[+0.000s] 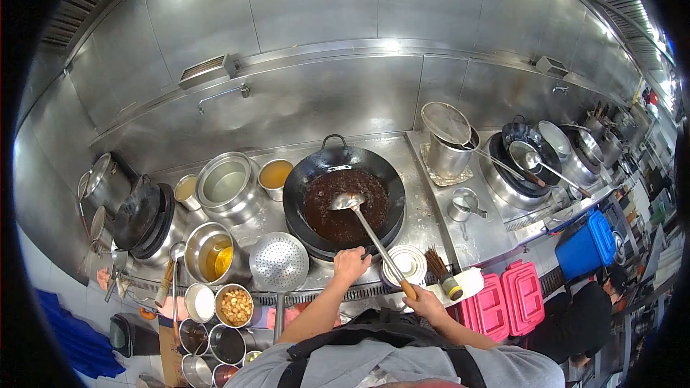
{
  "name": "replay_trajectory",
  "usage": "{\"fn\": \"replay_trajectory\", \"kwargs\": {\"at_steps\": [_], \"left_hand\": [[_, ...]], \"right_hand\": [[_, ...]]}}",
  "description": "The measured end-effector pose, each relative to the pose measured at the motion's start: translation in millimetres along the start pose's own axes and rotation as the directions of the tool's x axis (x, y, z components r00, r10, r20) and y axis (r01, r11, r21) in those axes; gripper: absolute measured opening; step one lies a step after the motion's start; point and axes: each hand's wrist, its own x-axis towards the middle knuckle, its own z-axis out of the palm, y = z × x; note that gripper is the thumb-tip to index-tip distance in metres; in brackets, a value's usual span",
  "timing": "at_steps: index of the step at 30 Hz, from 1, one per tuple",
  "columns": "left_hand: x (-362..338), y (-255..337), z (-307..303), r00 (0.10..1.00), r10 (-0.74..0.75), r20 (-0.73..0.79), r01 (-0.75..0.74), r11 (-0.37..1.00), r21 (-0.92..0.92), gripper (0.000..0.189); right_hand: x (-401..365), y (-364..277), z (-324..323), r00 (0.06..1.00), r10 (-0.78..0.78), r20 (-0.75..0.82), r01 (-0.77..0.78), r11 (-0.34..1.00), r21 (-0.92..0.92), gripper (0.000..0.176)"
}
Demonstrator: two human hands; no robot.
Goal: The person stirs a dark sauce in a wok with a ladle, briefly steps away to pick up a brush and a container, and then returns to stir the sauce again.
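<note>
A black wok (295,205) sits on the burner with dark brown, bubbling sauce (338,219) in it. My left hand (351,264) is closed at the wok's near rim, gripping its handle, which my fingers mostly hide. In my right hand (425,303) is the wooden handle of a long ladle (370,233). The ladle slants up and left, its metal bowl resting in or just over the sauce. Left of the wok lies a perforated strainer (279,261). White bowls (405,264) and a bamboo brush (436,262) are close to my right hand.
Metal pots (224,179) and a pot of yellow oil (215,255) stand at left. Small containers, one with brown chunks (236,305), sit nearer me. A sieve (445,123) tops a pot at right. Pink bins (521,298), a blue bin (586,244) and a crouching person (575,323) are further right.
</note>
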Motion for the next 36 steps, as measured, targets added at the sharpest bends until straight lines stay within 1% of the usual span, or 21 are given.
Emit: {"fn": "replay_trajectory", "kwargs": {"at_steps": [8, 9, 10, 11, 12, 13, 14, 15, 19, 20, 22, 23, 25, 26, 27, 29, 30, 31, 33, 34, 36], "left_hand": [[2, -1, 1, 1.0, 0.01, -0.026, -0.01, 1.0, -0.003, 0.027], [0, -2, 3, 1.0, 0.011, -0.024, -0.012, 1.0, -0.011, 0.028], [0, -2, 5, 0.998, 0.021, -0.06, -0.021, 1.0, -0.013, 0.027], [1, -6, 8, 0.999, 0.033, -0.039, -0.033, 0.999, -0.013, 0.028], [1, -5, 9, 0.999, 0.017, -0.037, -0.016, 1.0, 0.022, 0.028], [1, -7, 12, 0.998, 0.025, -0.052, -0.024, 1.0, 0.02, 0.028], [1, -8, 13, 0.999, 0.026, -0.026, -0.026, 1.0, 0.017, 0.027], [1, -4, 8, 0.999, 0.03, -0.028, -0.03, 1.0, 0.003, 0.027], [1, -6, 6, 0.999, 0.026, -0.03, -0.026, 0.999, -0.032, 0.026], [0, -5, 5, 1.0, 0.006, -0.021, -0.007, 0.999, -0.042, 0.026], [0, -4, 5, 1.0, 0.003, -0.03, -0.005, 0.998, -0.058, 0.025], [1, -4, 4, 1.0, -0.005, -0.029, 0.003, 0.998, -0.064, 0.025], [2, -1, 0, 1.0, -0.02, -0.025, 0.018, 0.997, -0.07, 0.025], [2, 0, -2, 0.997, -0.065, 0.042, 0.067, 0.996, -0.063, 0.027], [0, 5, -10, 0.996, -0.076, 0.044, 0.079, 0.995, -0.068, 0.027], [-5, 12, -20, 1.0, -0.014, 0.017, 0.015, 0.994, -0.11, 0.027], [-5, 10, -17, 1.0, -0.002, -0.029, -0.001, 0.994, -0.109, 0.027], [-9, 11, -17, 1.0, -0.013, -0.021, 0.01, 0.994, -0.108, 0.027], [-7, 13, -21, 0.997, 0.003, -0.074, -0.01, 0.995, -0.103, 0.027], [-7, 11, -17, 0.993, 0.021, -0.118, -0.034, 0.993, -0.11, 0.027], [-6, 9, -14, 0.991, 0.028, -0.128, -0.041, 0.994, -0.1, 0.027]], "right_hand": [[5, 7, 5, 1.0, -0.009, -0.01, 0.009, 1.0, 0.008, 0.059], [6, 2, 4, 1.0, 0.019, -0.01, -0.019, 1.0, 0.011, 0.059], [3, 2, 4, 0.999, 0.053, 0.001, -0.053, 0.999, 0.009, 0.059], [7, 15, 11, 0.999, -0.001, -0.047, -0.001, 0.999, -0.047, 0.059], [6, 14, 10, 0.997, -0.036, -0.071, 0.033, 0.999, -0.044, 0.057], [2, 0, 4, 0.999, 0.044, -0.023, -0.045, 0.999, -0.022, 0.052], [2, -4, 1, 0.994, 0.103, 0.023, -0.104, 0.994, 0.031, 0.053], [0, -10, -3, 0.993, 0.115, 0.028, -0.115, 0.993, 0.005, 0.054], [2, -8, 2, 0.994, -0.057, -0.095, 0.055, 0.998, -0.02, 0.057], [2, -10, 0, 0.996, -0.049, -0.075, 0.047, 0.998, -0.029, 0.057], [-1, -32, -9, 0.996, 0.083, -0.029, -0.084, 0.996, -0.025, 0.059], [1, -27, -8, 0.996, 0.086, -0.023, -0.087, 0.996, -0.033, 0.059], [7, -24, -7, 0.999, 0.027, -0.017, -0.027, 1.0, 0.007, 0.063], [6, -21, -8, 0.999, -0.006, -0.04, 0.005, 1.0, -0.01, 0.063], [5, -22, -12, 1.0, -0.003, -0.029, 0.002, 1.0, -0.017, 0.063], [2, -23, -24, 0.993, -0.096, -0.067, 0.092, 0.993, -0.068, 0.061], [-4, -36, -33, 0.995, -0.075, -0.07, 0.071, 0.996, -0.048, 0.059], [-8, -45, -42, 0.999, -0.019, -0.038, 0.016, 0.998, -0.062, 0.056], [-8, -45, -47, 0.993, -0.1, -0.059, 0.094, 0.991, -0.099, 0.053], [-3, -43, -47, 0.993, -0.103, -0.06, 0.097, 0.99, -0.099, 0.053], [10, -34, -43, 0.973, -0.209, -0.095, 0.197, 0.973, -0.123, 0.051]]}}
